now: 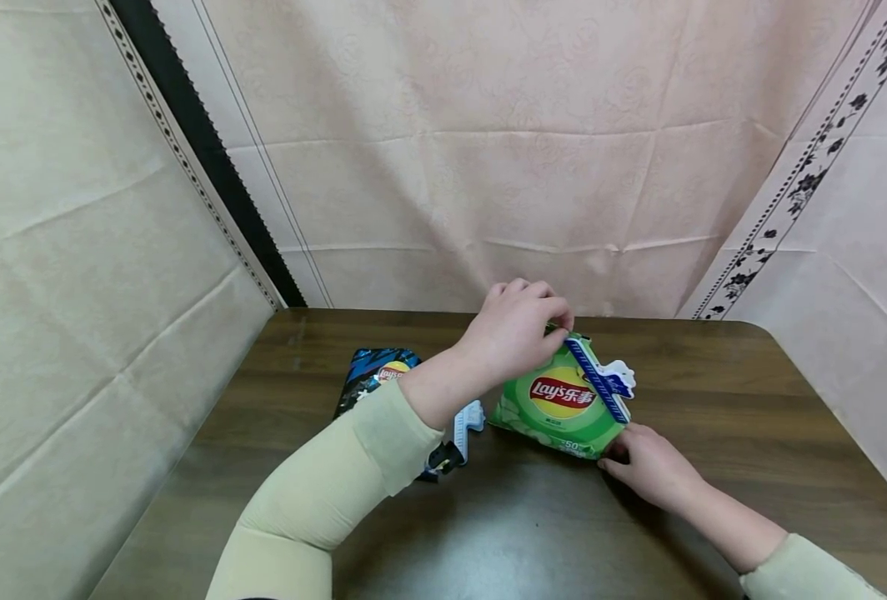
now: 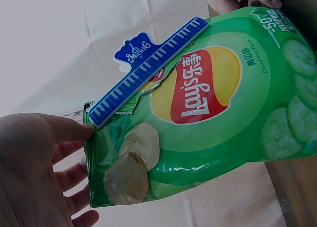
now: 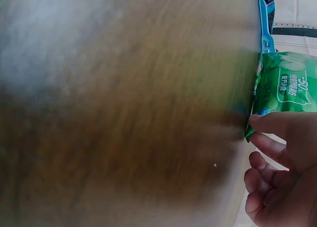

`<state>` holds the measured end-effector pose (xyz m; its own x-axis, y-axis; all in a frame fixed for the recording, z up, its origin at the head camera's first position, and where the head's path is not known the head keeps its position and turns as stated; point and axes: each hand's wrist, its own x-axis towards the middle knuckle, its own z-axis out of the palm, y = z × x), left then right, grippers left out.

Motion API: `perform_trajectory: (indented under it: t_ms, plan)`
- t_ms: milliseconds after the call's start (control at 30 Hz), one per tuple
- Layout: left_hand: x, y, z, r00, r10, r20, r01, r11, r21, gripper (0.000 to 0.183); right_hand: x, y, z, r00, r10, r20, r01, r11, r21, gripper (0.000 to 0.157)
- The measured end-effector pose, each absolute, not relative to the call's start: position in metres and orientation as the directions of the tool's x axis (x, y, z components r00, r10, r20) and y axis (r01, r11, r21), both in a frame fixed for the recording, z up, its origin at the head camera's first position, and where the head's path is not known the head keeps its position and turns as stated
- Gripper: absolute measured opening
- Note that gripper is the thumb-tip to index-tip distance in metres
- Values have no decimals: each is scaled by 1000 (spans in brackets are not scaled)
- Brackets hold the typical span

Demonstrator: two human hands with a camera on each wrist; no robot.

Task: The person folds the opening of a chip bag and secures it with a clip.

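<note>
A green Lay's cucumber chip bag (image 1: 556, 400) leans on the table between my hands. Across its folded edge sits a blue clip (image 2: 148, 71) with a piano-key pattern and the word "Music". My left hand (image 1: 518, 329) pinches one corner of the bag close to the clip's end, thumb in front and fingers behind, as the left wrist view shows. At the opposite lower corner, my right hand (image 1: 649, 467) pinches the bag between thumb (image 3: 270, 123) and forefinger, its other fingers curled below.
A dark blue and black Lay's bag (image 1: 368, 371) lies left of the green one, partly hidden by my left arm. It carries a light blue clip (image 1: 464, 425). The wooden table (image 1: 503, 533) ends at pale cloth curtains (image 1: 443, 167) behind and on both sides.
</note>
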<state>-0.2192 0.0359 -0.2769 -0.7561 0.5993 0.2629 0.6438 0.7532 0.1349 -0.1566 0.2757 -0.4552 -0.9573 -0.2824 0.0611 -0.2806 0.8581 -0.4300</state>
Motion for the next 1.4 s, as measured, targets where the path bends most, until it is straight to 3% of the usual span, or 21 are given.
perform_trajectory:
  t_ms: [567, 1033, 1400]
  plan:
    - [-223, 38, -277, -754, 601, 266, 646, 752, 133, 11, -160, 274, -456, -969, -246, 30, -238, 891, -386, 10]
    - [-235, 43, -282, -773, 571, 277, 624, 764, 165, 13, -155, 276, -461, -924, -341, 174, -380, 868, -318, 10]
    - [-257, 52, -292, -806, 534, 256, 582, 792, 183, 12, -150, 279, -458, -941, -328, 84, -336, 872, -357, 10]
